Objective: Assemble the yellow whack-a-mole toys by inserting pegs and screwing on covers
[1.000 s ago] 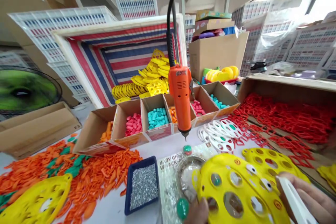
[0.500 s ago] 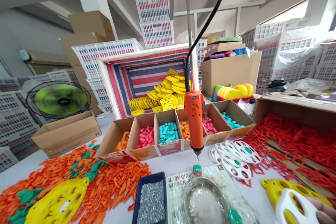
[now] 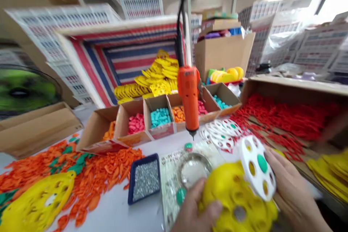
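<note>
My left hand (image 3: 194,206) grips the near left edge of a yellow perforated plastic shell (image 3: 233,197), which has round holes and a domed face. My right hand (image 3: 292,188) holds a white plastic disc (image 3: 257,168) with round holes and a green centre dot. The disc is tilted against the shell's upper right side. The hands hide part of the shell. Just beyond my left hand lie a clear plastic ring-shaped packet (image 3: 193,170) and a printed toy card (image 3: 174,172).
An orange electric screwdriver (image 3: 189,98) hangs on a cable over the table. Behind it stands a divided cardboard tray (image 3: 160,132) of pink, teal and orange parts. Nearby are a blue tray of screws (image 3: 130,185), white discs (image 3: 221,134), orange pieces (image 3: 92,177) and red frames (image 3: 282,116).
The view has dipped back toward the table. Both hands are now in view, with the left back on the yellow shell. The white disc has moved left, and the shell sits nearer the middle.
</note>
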`<state>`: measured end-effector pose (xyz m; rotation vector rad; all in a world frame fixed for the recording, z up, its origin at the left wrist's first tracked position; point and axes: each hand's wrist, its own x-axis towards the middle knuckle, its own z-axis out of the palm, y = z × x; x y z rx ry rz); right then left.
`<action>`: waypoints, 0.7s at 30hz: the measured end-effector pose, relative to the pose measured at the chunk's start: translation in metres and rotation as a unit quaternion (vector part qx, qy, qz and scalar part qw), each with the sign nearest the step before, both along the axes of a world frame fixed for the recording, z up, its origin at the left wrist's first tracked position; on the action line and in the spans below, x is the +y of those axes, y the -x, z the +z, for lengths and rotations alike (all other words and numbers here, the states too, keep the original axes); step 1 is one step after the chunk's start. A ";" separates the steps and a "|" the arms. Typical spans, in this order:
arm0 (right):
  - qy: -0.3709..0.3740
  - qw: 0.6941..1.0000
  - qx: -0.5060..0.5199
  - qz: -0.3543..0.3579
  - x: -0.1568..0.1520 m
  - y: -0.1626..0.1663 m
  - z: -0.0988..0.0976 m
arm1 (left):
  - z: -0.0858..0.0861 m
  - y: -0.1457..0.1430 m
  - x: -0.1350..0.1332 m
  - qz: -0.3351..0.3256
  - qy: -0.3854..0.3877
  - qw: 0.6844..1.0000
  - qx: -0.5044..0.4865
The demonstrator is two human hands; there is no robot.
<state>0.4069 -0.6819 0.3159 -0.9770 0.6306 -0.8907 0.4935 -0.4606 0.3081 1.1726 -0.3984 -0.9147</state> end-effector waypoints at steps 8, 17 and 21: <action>0.098 0.987 0.128 0.019 0.035 0.014 0.014 | 0.015 -0.018 -0.016 0.125 0.081 0.986 0.069; 0.213 0.967 0.127 0.054 0.056 0.005 0.000 | 0.003 -0.012 -0.011 0.114 0.099 0.988 0.036; 0.237 0.963 0.129 0.010 0.059 0.002 -0.004 | -0.003 -0.006 -0.013 0.121 0.097 0.987 0.031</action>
